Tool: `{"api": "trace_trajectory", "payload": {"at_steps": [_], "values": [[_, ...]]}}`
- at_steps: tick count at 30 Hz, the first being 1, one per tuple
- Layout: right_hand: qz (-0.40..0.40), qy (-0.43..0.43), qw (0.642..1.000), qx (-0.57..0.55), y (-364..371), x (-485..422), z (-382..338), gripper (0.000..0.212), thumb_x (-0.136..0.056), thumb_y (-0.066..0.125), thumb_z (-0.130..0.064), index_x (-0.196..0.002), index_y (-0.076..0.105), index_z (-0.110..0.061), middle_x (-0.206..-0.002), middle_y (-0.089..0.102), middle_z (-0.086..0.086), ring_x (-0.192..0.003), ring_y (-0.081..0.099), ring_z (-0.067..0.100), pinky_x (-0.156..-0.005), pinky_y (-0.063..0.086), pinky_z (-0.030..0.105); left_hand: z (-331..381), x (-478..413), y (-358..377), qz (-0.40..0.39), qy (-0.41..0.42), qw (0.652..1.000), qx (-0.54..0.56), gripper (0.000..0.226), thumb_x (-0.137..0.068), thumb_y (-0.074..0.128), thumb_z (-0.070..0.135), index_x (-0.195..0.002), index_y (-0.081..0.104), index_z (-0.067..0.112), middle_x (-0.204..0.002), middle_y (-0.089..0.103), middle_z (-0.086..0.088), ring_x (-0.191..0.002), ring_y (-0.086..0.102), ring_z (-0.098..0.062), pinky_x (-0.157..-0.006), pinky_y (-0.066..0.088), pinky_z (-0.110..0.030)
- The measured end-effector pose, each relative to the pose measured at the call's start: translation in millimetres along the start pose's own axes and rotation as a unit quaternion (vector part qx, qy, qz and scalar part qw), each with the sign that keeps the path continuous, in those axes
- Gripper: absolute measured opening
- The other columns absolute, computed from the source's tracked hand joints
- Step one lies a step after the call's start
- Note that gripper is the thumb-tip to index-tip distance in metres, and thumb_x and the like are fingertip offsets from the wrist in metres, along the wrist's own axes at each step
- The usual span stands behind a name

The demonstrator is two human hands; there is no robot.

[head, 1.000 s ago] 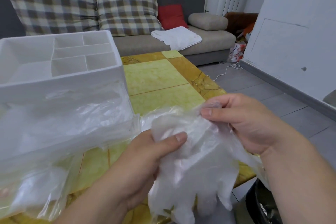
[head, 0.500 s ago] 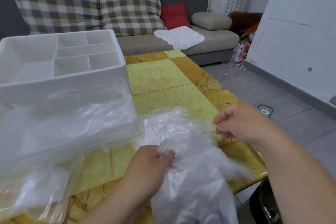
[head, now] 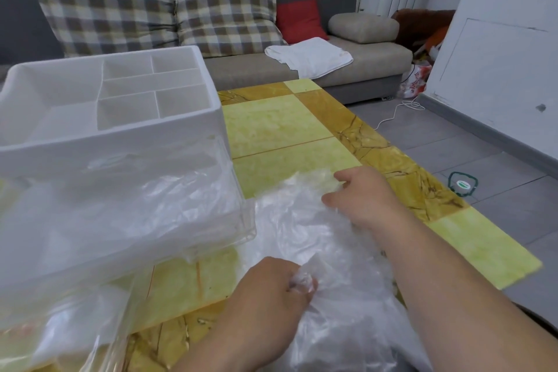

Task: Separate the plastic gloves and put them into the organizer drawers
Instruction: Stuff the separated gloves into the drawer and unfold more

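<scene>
landmark: white organizer on the tiled table, with its clear drawer pulled out toward the camera and already holding thin plastic.
plastic gloves: heaped on the table just right of the organizer's open drawer, hard to count as separate pieces.
left hand: in front of the organizer and to its right, clenched round a twisted bunch at the near end of the heap.
right hand: right of the organizer at the heap's far edge, fingers curled down, seemingly pinching the top layer.
change: a second ago, bundle raised in both hands; half a second ago, right hand off the plastic and free in the air; now back on it, with the heap lowered beside the organizer.
meaning: probably a fresh grab for peeling off one glove; separating not yet done, nothing going into the drawer right now.
risk: lifting several clinging layers at once.
</scene>
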State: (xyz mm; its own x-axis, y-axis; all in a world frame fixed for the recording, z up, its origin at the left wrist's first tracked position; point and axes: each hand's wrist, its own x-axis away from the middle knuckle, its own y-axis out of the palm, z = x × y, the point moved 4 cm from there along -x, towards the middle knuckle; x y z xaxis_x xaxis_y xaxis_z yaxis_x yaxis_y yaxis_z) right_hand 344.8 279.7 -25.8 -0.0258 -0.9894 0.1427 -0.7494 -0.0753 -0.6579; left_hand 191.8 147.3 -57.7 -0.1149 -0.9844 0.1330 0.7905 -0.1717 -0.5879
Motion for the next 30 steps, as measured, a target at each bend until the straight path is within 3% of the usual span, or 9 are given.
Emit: {"api": "trace_trajectory", "payload": {"at_steps": [4, 7, 11, 14, 19, 22, 25, 28, 30], "values": [[0.019, -0.010, 0.999, -0.045, -7, 3, -3, 0.026, -0.075, 0.073, -0.004, -0.097, 0.076, -0.018, -0.075, 0.068, 0.000, -0.063, 0.065, 0.019, -0.054, 0.046, 0.024, -1, 0, -1, 0.001, 0.007, 1.000, -0.006, 0.048, -0.099, 0.055, 0.028, -0.056, 0.038, 0.017, -0.053, 0.037, 0.008, -0.054, 0.034, -0.008, -0.056, 0.026, -0.030], [0.041, -0.058, 0.997, -0.041, -18, 10, -4, 0.013, -0.080, 0.073, -0.004, -0.077, 0.075, -0.016, -0.070, 0.067, -0.004, -0.061, 0.058, 0.016, -0.054, 0.042, 0.024, 0, 1, -2, -0.003, 0.011, 1.000, -0.009, 0.045, -0.098, 0.055, 0.026, -0.058, 0.038, 0.016, -0.055, 0.035, 0.006, -0.055, 0.032, -0.010, -0.057, 0.026, -0.032], [0.034, -0.125, 0.991, -0.040, -33, 23, -6, 0.017, -0.078, 0.078, -0.006, -0.068, 0.071, -0.018, -0.063, 0.065, -0.014, -0.058, 0.055, 0.002, -0.057, 0.043, 0.018, 5, 4, -4, -0.009, 0.012, 1.000, -0.012, 0.047, -0.098, 0.056, 0.026, -0.057, 0.035, 0.016, -0.053, 0.035, 0.007, -0.054, 0.031, -0.010, -0.055, 0.025, -0.030], [-0.041, -0.162, 0.986, -0.013, -33, 34, -6, 0.021, -0.076, 0.084, -0.009, -0.064, 0.067, -0.015, -0.053, 0.054, -0.014, -0.047, 0.043, 0.000, -0.048, 0.034, 0.010, 9, 6, -5, -0.008, 0.011, 1.000, -0.014, 0.045, -0.099, 0.055, 0.027, -0.058, 0.038, 0.016, -0.053, 0.036, 0.009, -0.054, 0.032, -0.008, -0.055, 0.025, -0.029], [-0.141, -0.185, 0.972, 0.020, -24, 42, -8, 0.017, -0.073, 0.087, -0.010, -0.070, 0.071, -0.016, -0.056, 0.058, -0.015, -0.050, 0.047, -0.001, -0.050, 0.037, 0.012, 21, 12, -8, 0.004, 0.048, 0.997, -0.054, 0.039, -0.098, 0.056, 0.031, -0.062, 0.047, 0.019, -0.059, 0.049, 0.010, -0.056, 0.043, -0.005, -0.056, 0.032, -0.026], [-0.130, -0.189, 0.973, -0.024, -28, 39, -11, 0.013, -0.073, 0.085, -0.006, -0.075, 0.074, -0.011, -0.073, 0.072, 0.006, -0.064, 0.059, 0.006, -0.063, 0.047, 0.021, 26, 11, -17, 0.080, 0.088, 0.992, -0.037, 0.023, -0.098, 0.057, 0.033, -0.077, 0.064, 0.027, -0.080, 0.059, 0.015, -0.076, 0.056, -0.001, -0.068, 0.041, -0.019], [-0.145, -0.161, 0.969, -0.121, -38, 41, -7, 0.012, -0.074, 0.084, -0.002, -0.076, 0.077, -0.012, -0.083, 0.077, 0.007, -0.077, 0.069, 0.012, -0.074, 0.052, 0.028, 22, 6, -22, 0.131, 0.083, 0.987, 0.029, 0.020, -0.099, 0.056, 0.034, -0.089, 0.073, 0.030, -0.098, 0.061, 0.013, -0.098, 0.056, 0.004, -0.081, 0.038, -0.014], [-0.201, -0.153, 0.950, -0.181, -52, 50, 1, 0.017, -0.068, 0.089, -0.016, -0.083, 0.081, -0.015, -0.090, 0.078, 0.007, -0.087, 0.073, 0.018, -0.074, 0.056, 0.027, 27, 5, -20, 0.133, 0.090, 0.985, 0.068, 0.023, -0.101, 0.054, 0.034, -0.091, 0.074, 0.043, -0.108, 0.064, 0.035, -0.137, 0.022, 0.019, -0.108, 0.021, -0.020], [-0.235, -0.162, 0.940, -0.190, -58, 58, 2, 0.021, -0.067, 0.089, -0.017, -0.087, 0.081, -0.016, -0.092, 0.078, 0.008, -0.088, 0.074, 0.019, -0.074, 0.056, 0.027, 33, 6, -20, 0.138, 0.086, 0.983, 0.079, 0.021, -0.096, 0.053, 0.042, -0.096, 0.071, 0.053, -0.140, 0.050, 0.034, -0.144, -0.002, 0.018, -0.117, 0.005, -0.025]]}}
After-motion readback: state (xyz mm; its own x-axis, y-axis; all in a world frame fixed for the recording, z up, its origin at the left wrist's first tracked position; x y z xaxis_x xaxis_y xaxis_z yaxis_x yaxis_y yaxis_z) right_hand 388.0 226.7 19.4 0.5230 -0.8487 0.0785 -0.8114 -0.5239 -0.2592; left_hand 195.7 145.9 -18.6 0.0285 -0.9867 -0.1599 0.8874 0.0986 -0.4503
